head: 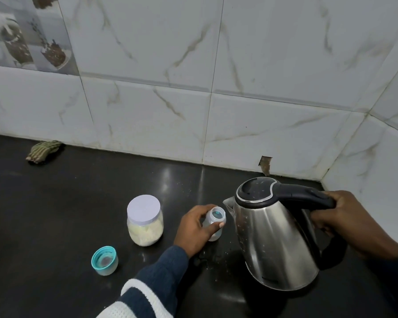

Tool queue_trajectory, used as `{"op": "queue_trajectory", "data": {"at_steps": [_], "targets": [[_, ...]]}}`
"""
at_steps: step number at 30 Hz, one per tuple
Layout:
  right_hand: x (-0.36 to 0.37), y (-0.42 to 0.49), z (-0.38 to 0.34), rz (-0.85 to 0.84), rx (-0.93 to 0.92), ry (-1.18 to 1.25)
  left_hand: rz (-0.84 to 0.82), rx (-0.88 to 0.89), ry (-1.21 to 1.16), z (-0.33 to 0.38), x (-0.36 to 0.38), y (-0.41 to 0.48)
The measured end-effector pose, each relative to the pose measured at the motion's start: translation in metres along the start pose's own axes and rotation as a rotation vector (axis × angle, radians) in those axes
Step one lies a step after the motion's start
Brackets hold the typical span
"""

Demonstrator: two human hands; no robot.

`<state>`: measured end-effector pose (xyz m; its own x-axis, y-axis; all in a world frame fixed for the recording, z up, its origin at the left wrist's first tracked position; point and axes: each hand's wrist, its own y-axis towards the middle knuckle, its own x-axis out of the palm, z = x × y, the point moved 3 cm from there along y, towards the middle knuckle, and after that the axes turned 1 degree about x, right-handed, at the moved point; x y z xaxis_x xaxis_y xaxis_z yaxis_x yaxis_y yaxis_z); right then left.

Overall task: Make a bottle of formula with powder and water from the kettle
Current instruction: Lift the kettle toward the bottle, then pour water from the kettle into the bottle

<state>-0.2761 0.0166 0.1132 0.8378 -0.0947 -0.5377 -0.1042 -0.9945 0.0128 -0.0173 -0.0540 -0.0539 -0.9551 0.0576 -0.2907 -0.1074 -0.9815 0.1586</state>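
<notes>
A small clear baby bottle [214, 218] stands open-mouthed on the black counter, and my left hand [193, 228] grips it around the side. My right hand [345, 222] holds the black handle of a steel kettle [271, 244]. The kettle is upright, its lid down, its spout right beside the bottle's mouth. A glass jar of pale powder [145, 220] with a white lid stands left of the bottle. The bottle's teal cap [104, 260] lies upturned at the front left.
The black counter [67, 214] runs to a tiled wall at the back and to a corner at the right. A crumpled striped cloth [43, 150] lies at the back left against the wall. Small water drops spot the counter below the bottle.
</notes>
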Motion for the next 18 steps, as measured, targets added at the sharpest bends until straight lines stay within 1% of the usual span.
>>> {"op": "queue_trajectory", "data": {"at_steps": [6,10,14,18], "targets": [[-0.002,0.006,-0.019,-0.016,-0.025,-0.126,-0.004,0.063,0.032,0.014,-0.002,0.007],[-0.004,0.008,-0.024,-0.05,-0.008,-0.171,-0.015,0.083,0.04,0.021,-0.001,0.009],[-0.005,0.011,-0.029,-0.05,0.009,-0.222,-0.02,0.091,0.061,0.022,0.001,0.008],[-0.003,0.015,-0.038,-0.11,0.017,-0.298,-0.03,0.099,0.086,0.019,0.0,0.006]]}}
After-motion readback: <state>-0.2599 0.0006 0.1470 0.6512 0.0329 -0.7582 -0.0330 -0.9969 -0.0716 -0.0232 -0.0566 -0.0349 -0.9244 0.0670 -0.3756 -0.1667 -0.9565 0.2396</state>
